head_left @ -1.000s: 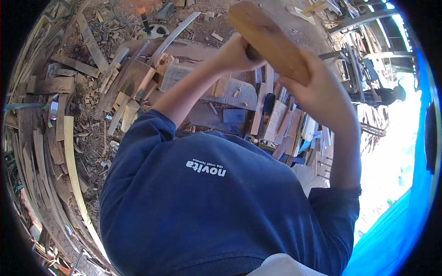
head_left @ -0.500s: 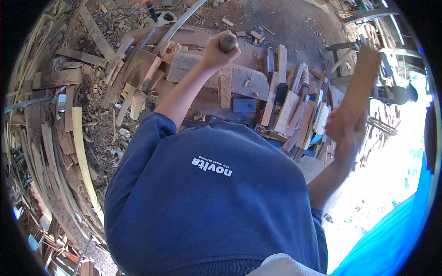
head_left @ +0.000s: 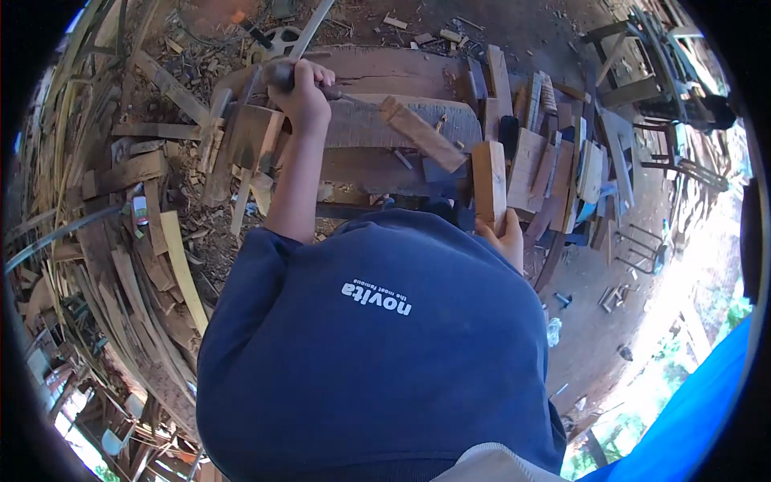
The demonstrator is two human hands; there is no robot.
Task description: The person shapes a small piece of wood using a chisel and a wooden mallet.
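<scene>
My left hand (head_left: 305, 96) is wrapped around the round, dark handle of a chisel (head_left: 353, 100). The chisel's thin metal shank points right, with its far end right at a short wooden piece (head_left: 424, 135). That piece lies slanted over the wooden bench (head_left: 361, 124). In my right hand (head_left: 504, 233), gripped by its lower end, is a thick rectangular wood block (head_left: 488, 181). The block stands up in front of my body, right of the slanted piece.
Stacked boards and offcuts (head_left: 534, 173) crowd the bench's right side. More wood pieces (head_left: 253, 132) lie at its left. Long planks (head_left: 120, 297) cover the left ground. A blue tarp (head_left: 691, 410) hangs at lower right, and a wheel (head_left: 285, 38) sits beyond the bench.
My left hand has moved left, tipping the chisel from upright to nearly level. My right hand has brought the block down and inward from the far right. The short wooden piece has turned slantwise.
</scene>
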